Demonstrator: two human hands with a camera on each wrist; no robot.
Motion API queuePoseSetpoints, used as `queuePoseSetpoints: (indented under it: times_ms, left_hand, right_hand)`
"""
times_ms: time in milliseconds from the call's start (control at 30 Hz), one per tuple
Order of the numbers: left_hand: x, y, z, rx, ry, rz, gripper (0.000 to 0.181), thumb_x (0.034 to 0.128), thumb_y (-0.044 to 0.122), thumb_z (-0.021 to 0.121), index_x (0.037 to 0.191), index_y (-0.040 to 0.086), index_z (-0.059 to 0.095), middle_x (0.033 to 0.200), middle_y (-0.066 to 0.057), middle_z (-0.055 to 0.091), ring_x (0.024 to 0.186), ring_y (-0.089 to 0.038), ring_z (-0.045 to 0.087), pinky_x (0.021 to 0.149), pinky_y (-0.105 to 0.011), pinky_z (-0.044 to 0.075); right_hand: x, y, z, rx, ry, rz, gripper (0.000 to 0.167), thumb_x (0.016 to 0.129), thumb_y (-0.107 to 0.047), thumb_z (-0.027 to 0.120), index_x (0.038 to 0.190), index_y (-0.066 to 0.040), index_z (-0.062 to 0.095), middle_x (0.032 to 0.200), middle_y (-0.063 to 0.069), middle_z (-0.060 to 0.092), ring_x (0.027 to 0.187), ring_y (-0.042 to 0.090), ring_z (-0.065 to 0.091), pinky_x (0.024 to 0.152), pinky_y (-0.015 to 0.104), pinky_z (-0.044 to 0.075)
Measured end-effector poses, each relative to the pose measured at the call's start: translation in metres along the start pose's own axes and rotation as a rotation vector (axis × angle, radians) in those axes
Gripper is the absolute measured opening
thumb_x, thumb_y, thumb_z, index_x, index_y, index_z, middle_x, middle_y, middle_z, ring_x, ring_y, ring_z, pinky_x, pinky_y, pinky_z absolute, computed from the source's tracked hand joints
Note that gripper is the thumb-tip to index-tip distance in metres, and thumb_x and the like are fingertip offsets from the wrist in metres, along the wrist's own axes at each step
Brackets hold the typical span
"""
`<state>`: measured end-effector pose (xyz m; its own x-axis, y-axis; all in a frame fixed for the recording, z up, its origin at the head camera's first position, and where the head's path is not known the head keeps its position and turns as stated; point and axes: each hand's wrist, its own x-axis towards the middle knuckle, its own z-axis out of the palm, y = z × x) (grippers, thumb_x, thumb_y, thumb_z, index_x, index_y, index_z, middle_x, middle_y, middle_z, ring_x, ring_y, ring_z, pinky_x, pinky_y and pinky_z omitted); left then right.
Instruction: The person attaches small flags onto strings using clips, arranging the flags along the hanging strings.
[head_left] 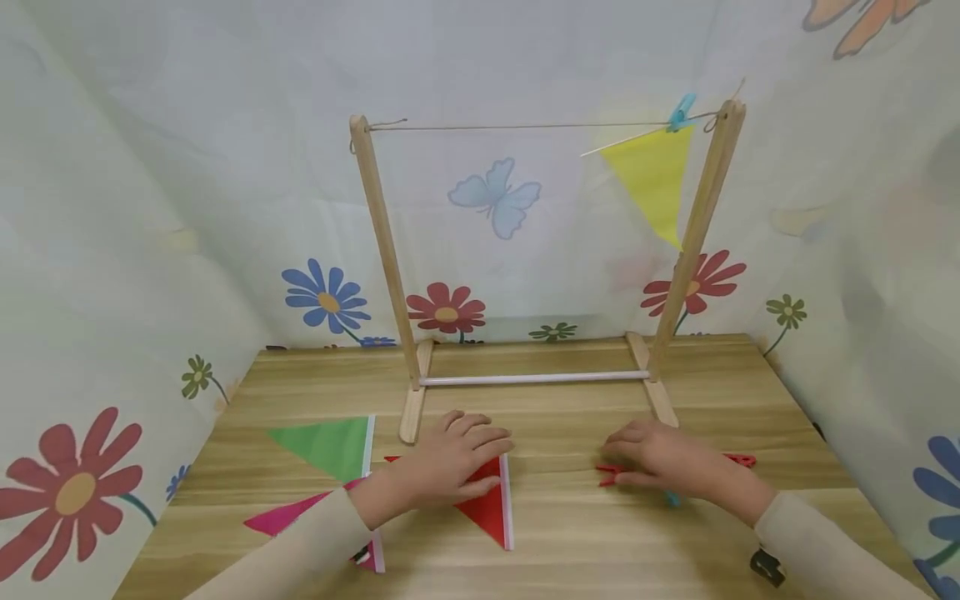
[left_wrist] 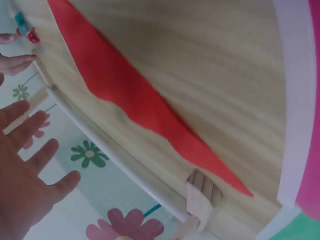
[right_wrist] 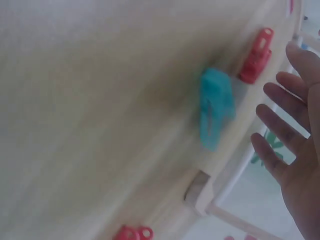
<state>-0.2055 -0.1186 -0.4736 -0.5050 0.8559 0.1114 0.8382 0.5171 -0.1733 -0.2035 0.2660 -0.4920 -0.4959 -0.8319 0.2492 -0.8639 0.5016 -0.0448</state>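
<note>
Over a red triangular pennant [head_left: 489, 508] on the table, my left hand [head_left: 448, 462] has its fingers spread; in the left wrist view this hand [left_wrist: 30, 170] looks apart from the cloth and holds nothing. My right hand [head_left: 656, 460] hovers beside the clothespins with fingers extended. A red clothespin [head_left: 609, 475] shows by its fingertips, and a blue clothespin [head_left: 672, 498] is mostly hidden below it. Another red clothespin [head_left: 741, 459] lies near the right wrist. From the string [head_left: 510, 127] hangs a yellow pennant [head_left: 656, 179], held near the right post by a blue clothespin [head_left: 681, 112].
A wooden stand with a left post [head_left: 386, 250], a right post [head_left: 697, 233] and a white bottom rod [head_left: 532, 378] stands at the back of the table. Green [head_left: 330, 446] and magenta [head_left: 285, 515] pennants lie left, the magenta one partly under the left forearm. Flowered cloth surrounds the table.
</note>
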Motion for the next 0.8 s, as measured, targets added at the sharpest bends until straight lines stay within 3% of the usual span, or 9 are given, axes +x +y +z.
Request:
queuePoseSetpoints:
  times_ms: [367, 667, 800]
  left_hand:
    - [-0.010, 0.019, 0.017, -0.093, -0.197, -0.068, 0.059, 0.1013, 0.061, 0.047, 0.150, 0.027, 0.050, 0.149, 0.005, 0.052, 0.135, -0.024, 0.046, 0.110, -0.054, 0.039]
    - [-0.011, 0.020, 0.024, -0.155, -0.250, -0.070, 0.059, 0.0997, 0.063, 0.048, 0.149, 0.032, 0.051, 0.154, 0.006, 0.047, 0.140, -0.023, 0.042, 0.107, -0.055, 0.042]
    - [-0.004, 0.016, 0.030, -0.151, -0.254, -0.085, 0.060, 0.0995, 0.063, 0.049, 0.151, 0.031, 0.049, 0.157, 0.005, 0.044, 0.143, -0.024, 0.041, 0.110, -0.056, 0.041]
  right_hand:
    - [0.004, -0.009, 0.011, -0.019, -0.093, 0.068, 0.035, 0.092, -0.033, 0.077, 0.123, -0.017, 0.070, 0.120, -0.001, 0.068, 0.112, 0.021, 0.063, 0.092, 0.047, 0.054]
    - [0.009, 0.001, 0.015, -0.013, 0.056, -0.114, 0.024, 0.084, -0.012, 0.083, 0.100, -0.027, 0.077, 0.116, 0.001, 0.068, 0.107, 0.024, 0.061, 0.085, 0.044, 0.057]
    - [0.004, 0.008, 0.010, 0.053, 0.048, -0.059, 0.030, 0.081, -0.001, 0.083, 0.092, -0.028, 0.078, 0.123, 0.005, 0.066, 0.114, 0.030, 0.058, 0.090, 0.049, 0.054]
